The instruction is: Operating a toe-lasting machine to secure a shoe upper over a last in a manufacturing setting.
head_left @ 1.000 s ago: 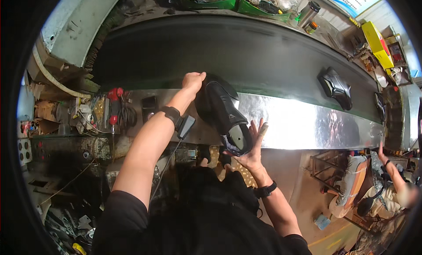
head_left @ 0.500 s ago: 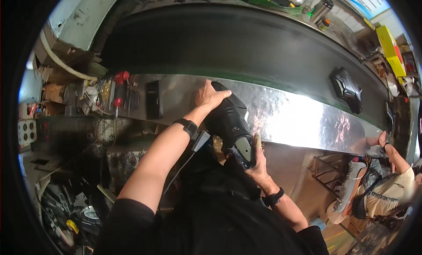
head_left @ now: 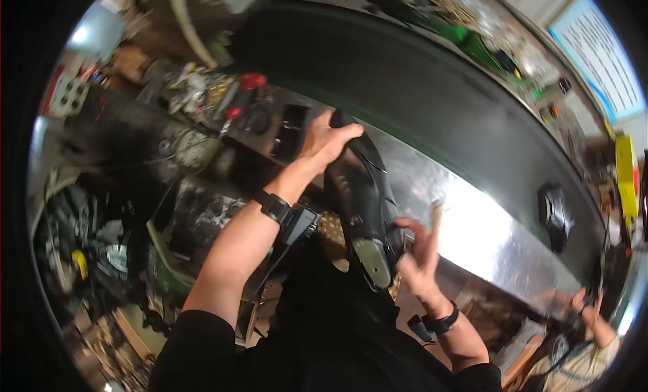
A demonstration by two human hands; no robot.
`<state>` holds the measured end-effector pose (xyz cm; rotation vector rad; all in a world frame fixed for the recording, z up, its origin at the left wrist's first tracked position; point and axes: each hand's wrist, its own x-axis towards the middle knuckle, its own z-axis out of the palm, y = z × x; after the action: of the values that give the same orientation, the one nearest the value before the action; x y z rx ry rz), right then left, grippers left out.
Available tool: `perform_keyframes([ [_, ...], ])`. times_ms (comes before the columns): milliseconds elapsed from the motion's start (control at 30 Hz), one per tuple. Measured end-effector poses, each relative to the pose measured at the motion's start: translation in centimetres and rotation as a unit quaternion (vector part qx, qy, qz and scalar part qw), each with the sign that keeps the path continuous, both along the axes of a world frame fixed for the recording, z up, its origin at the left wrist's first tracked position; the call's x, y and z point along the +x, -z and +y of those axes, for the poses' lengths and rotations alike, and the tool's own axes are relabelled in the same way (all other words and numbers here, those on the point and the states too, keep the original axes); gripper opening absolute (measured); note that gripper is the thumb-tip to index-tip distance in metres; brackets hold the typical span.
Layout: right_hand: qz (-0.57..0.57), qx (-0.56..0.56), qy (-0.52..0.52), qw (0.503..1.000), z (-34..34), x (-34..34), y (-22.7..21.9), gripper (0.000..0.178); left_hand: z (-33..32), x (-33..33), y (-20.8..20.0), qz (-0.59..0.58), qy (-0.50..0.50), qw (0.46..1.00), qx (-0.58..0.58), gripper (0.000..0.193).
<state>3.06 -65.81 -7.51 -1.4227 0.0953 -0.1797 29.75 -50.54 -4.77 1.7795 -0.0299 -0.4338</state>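
A black shoe [head_left: 359,189] stretched over a grey-green last [head_left: 371,260] hangs in front of my body, toe pointing away and the heel end near me. My left hand [head_left: 325,143] grips it at the toe, thumb on top. Beside the heel end, my right hand [head_left: 420,260] has its fingers spread and is blurred by motion. One of its fingers wears a yellowish tip cover. Whether this hand still touches the shoe's side is hard to make out.
A shiny metal ledge [head_left: 412,170] runs along a dark conveyor belt [head_left: 418,88]. Another black shoe [head_left: 555,216] lies on the belt at right. On the ledge's left are a black flat case [head_left: 290,132] and a red tool [head_left: 252,81]. A co-worker's hand [head_left: 588,309] shows at far right.
My right hand has let go of the shoe's heel end and opened out to the right. The left still holds the toe. The whole view has turned, with the surroundings tilting clockwise.
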Motion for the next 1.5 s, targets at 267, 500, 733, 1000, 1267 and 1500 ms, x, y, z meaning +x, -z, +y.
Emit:
perform_keyframes([
  [267,0.168,0.023,-0.202,0.965,13.0,8.4,-8.2,0.058,19.6,-7.6,-9.3,-0.157,-0.176,0.972,0.002,0.056],
  [500,0.042,0.072,-0.307,0.948,35.9,4.8,-10.1,0.042,42.5,-20.0,-15.0,-0.178,-0.427,0.880,0.106,0.046],
  [733,0.088,0.070,-0.406,0.907,50.6,2.4,-11.1,0.029,58.4,-31.7,-13.8,-0.133,-0.553,0.793,-0.220,0.035],
  [1000,0.140,0.214,-0.457,0.852,58.5,4.8,-9.7,0.029,55.5,-36.2,-11.4,-0.075,-0.618,0.679,-0.389,0.033],
  [1267,0.179,0.244,-0.453,0.839,63.6,8.2,-9.8,0.033,59.3,-31.9,-10.7,-0.019,-0.589,0.632,-0.504,0.031],
  [1500,0.242,0.138,-0.406,0.871,65.4,10.2,-7.7,0.039,61.4,-30.2,-8.6,0.008,-0.600,0.602,-0.526,0.032],
])
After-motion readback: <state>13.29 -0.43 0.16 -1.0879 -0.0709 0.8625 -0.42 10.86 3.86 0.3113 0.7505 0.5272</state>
